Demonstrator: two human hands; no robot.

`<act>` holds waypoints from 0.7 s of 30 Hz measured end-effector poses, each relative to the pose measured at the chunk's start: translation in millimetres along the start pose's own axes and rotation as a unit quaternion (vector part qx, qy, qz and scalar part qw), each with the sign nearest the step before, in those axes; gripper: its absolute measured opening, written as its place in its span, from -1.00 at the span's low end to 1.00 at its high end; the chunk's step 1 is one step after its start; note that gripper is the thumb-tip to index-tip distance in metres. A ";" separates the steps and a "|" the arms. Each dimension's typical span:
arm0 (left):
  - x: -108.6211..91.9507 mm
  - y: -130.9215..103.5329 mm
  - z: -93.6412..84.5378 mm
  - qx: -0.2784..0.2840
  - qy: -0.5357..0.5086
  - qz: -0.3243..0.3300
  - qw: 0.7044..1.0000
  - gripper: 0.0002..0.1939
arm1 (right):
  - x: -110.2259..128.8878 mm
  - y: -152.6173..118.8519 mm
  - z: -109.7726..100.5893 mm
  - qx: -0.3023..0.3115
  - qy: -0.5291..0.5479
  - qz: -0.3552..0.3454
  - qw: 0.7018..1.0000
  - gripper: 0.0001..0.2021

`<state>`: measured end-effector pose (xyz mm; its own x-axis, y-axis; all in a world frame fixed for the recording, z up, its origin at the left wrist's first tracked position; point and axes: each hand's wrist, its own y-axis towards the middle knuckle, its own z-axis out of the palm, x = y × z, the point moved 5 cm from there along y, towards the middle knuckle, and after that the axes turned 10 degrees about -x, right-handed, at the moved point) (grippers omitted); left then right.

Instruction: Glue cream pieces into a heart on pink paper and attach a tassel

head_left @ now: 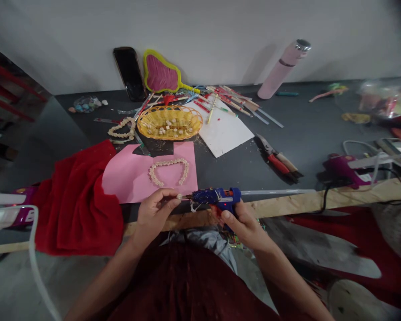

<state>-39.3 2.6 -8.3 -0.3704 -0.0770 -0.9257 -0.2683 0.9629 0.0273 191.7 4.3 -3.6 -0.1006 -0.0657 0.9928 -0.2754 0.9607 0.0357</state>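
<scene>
A blue hot glue gun (217, 197) is gripped in my right hand (242, 221), with a long clear glue stick (277, 192) out of its back end. Between finger and thumb, my left hand (158, 209) pinches a small pale bead-like piece (179, 196) at the gun's nozzle. Just beyond, a curved string of pale pieces (169, 164), open towards me, lies on pink paper (130, 178). Behind that stands a yellow woven basket (150, 117) with several loose pale pieces inside. A second, closed shape of pale pieces (122, 129) rests left of the basket.
Pliers (277, 158) and white paper (220, 138) lie on the right. A pink bottle (284, 69), phone (129, 73) and yellow-rimmed pink fan shape (162, 73) are along the wall. Red cloth (82, 205) drapes over the left edge. A purple device with cords (345, 169) is at right.
</scene>
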 end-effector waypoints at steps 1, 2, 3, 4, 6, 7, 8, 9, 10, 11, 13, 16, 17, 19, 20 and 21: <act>0.1 0.2 0.2 0.001 0.001 0.001 1.000 -0.80 | 0.9 0.3 -0.3 -0.003 -0.009 -0.009 1.000 -0.82; 0.2 0.2 0.4 0.002 0.000 0.003 1.000 -0.80 | 1.8 0.6 -0.7 -0.006 -0.016 -0.019 1.000 -0.82; 0.1 0.2 0.6 0.002 -0.002 0.005 1.000 -0.81 | 2.4 0.7 -1.1 -0.008 -0.024 -0.027 0.999 -0.82; 0.0 0.2 0.6 0.002 -0.004 0.007 1.000 -0.82 | 2.7 0.8 -1.5 -0.010 -0.030 -0.035 0.999 -0.81; -0.5 0.0 0.5 0.000 -0.006 0.011 1.000 -0.83 | 1.5 0.5 -1.8 -0.009 -0.037 -0.041 0.998 -0.81; -1.0 -0.1 0.3 -0.002 -0.007 0.012 1.000 -0.83 | 0.1 0.2 -2.0 -0.008 -0.038 -0.039 0.998 -0.81; -1.4 -0.1 0.2 -0.002 -0.007 0.012 1.000 -0.84 | -1.6 -0.3 -2.0 -0.008 -0.037 -0.035 0.999 -0.82; -2.0 -0.1 0.0 -0.003 -0.006 0.014 1.000 -0.84 | -3.3 -0.8 -2.1 -0.008 -0.036 -0.030 0.999 -0.82; -2.6 0.0 -0.1 -0.002 -0.006 0.016 1.000 -0.84 | -4.8 -1.4 -2.1 -0.008 -0.034 -0.026 0.999 -0.83; -3.2 0.1 -0.2 -0.003 -0.006 0.018 1.000 -0.84 | -6.1 -1.9 -2.1 -0.009 -0.032 -0.023 0.999 -0.83; -3.7 0.2 -0.4 -0.002 -0.006 0.020 1.000 -0.85 | -7.9 -3.0 -1.5 -0.005 -0.025 -0.017 1.000 -0.82; -3.0 -0.3 -0.6 -0.006 -0.009 0.021 1.000 -0.85 | -9.1 -4.0 -1.1 -0.003 -0.005 -0.004 1.000 -0.81; -2.4 -0.7 -0.4 -0.005 -0.009 0.021 1.000 -0.85 | -9.0 -4.1 -1.3 -0.005 0.000 -0.002 1.000 -0.80; -1.3 -1.7 0.2 -0.001 -0.007 0.022 1.000 -0.84 | -8.0 -3.8 -1.8 -0.008 0.003 -0.005 1.000 -0.80; -0.9 -2.2 0.6 0.002 -0.004 0.024 1.000 -0.84 | -7.3 -3.6 -2.0 -0.009 0.000 -0.008 1.000 -0.80; -0.7 -2.6 1.0 0.006 0.000 0.027 1.000 -0.84 | -6.9 -3.3 -2.1 -0.008 -0.003 -0.009 1.000 -0.80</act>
<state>-37.4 0.4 -8.1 -0.3847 -0.0249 -0.9227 -0.2377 0.9686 0.0729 195.3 2.1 -10.3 -0.1015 -0.0844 0.9913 -0.2614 0.9636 0.0553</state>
